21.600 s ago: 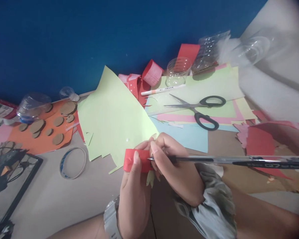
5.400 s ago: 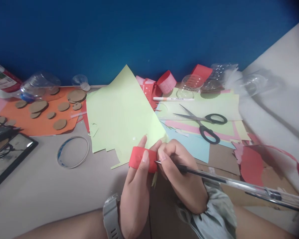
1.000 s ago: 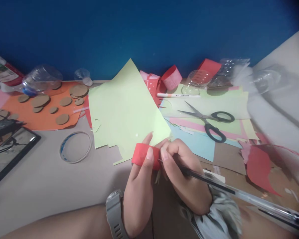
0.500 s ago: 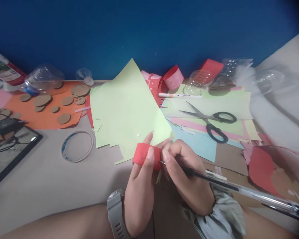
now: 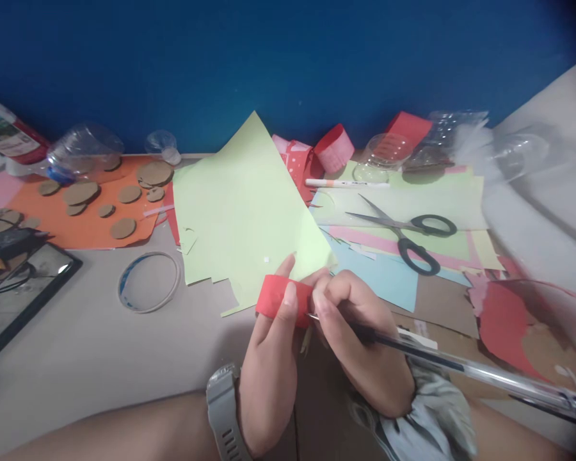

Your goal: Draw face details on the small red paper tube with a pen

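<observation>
My left hand [image 5: 273,358] is closed around a red paper strip [image 5: 272,298], its thumb pressed flat on the front and a fingertip showing behind. Between the fingers of my right hand [image 5: 355,339] sits a ballpoint pen [image 5: 441,362] with a clear barrel, which slants down to the right. The pen's metal tip meets or nearly meets the right end of the red strip; whether it touches I cannot tell. A pale green paper sheet [image 5: 249,211] with a cut lower edge lies just beyond both hands.
Black-handled scissors [image 5: 406,227] lie partly open on stacked coloured papers at the right, near a white marker [image 5: 345,184]. At left are a tape roll [image 5: 148,282], cardboard discs [image 5: 123,228] on orange paper [image 5: 77,237], and a clear plastic bottle [image 5: 86,150]. A blue wall [image 5: 288,70] rises behind.
Both hands stay almost in place, still holding the strip and the pen. The pen has shifted very slightly at the strip's right end. Everything else looks the same.
</observation>
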Demonstrator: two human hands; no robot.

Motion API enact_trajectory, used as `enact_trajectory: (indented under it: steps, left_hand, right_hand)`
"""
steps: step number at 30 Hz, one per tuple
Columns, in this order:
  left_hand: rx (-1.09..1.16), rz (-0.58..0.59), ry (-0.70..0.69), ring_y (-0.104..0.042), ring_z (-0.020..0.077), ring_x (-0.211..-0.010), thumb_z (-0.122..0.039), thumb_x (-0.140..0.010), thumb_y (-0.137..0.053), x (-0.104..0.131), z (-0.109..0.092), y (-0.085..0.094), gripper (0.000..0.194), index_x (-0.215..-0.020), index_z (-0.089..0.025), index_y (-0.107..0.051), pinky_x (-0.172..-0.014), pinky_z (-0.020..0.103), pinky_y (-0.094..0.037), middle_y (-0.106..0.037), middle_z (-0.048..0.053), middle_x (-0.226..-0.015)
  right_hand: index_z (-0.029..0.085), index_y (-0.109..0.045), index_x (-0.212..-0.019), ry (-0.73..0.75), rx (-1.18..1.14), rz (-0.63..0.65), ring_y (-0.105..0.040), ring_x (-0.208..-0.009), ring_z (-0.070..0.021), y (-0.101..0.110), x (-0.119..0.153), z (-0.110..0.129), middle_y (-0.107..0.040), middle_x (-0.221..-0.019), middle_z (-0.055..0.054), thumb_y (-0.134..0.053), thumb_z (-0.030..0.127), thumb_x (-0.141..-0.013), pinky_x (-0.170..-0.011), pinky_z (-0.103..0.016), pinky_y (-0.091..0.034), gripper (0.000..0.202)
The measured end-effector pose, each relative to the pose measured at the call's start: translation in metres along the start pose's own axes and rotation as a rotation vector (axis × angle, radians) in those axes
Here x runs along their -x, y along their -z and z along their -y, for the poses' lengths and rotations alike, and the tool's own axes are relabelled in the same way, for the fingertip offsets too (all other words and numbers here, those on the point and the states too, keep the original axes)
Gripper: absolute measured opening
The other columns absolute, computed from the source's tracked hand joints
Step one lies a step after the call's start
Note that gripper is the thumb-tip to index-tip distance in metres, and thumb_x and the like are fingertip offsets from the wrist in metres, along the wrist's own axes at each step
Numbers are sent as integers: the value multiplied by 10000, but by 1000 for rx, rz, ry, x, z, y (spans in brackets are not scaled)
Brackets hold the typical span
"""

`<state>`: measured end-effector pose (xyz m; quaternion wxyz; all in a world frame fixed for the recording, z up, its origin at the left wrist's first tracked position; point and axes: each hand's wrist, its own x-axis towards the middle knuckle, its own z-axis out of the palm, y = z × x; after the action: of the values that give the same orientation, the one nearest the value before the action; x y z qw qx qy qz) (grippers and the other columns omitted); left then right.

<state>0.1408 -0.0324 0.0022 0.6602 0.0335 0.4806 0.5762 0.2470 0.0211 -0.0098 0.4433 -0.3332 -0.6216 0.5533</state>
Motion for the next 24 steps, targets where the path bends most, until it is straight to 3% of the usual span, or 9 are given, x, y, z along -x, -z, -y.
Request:
enact_trajectory:
  steps: [6,20,24]
  left_hand:
    - [-12,5,-9,-729,265,-1351,-512,-1078,-640,-2,-1,0,558,-1617,-388,-566,-1274,452,-469,-850,27,-1293]
    - [-24,11,-29,-658,263,-1443,-522,-1082,-636,-1,2,2,486,-1558,-426,-624,-1322,459,-381,-817,-7,-1367]
    - [-28,23,-35,-711,263,-1369,-514,-1087,-626,-2,1,1,513,-1588,-409,-596,-1287,461,-434,-840,9,-1306]
  right_hand:
    - [247,-470,-790,-6,13,-12,-468,-666,-160,1,3,-1,-495,-755,23,-567,300,-1133,-605,-317,-374,360]
    - [254,-463,-816,6,134,-6,-484,-696,-175,1,4,-4,-516,-778,14,-526,300,-1146,-643,-335,-398,339]
    - [256,-466,-817,-10,81,13,-515,-713,-182,2,3,-3,-523,-783,10,-537,332,-1143,-638,-333,-406,343]
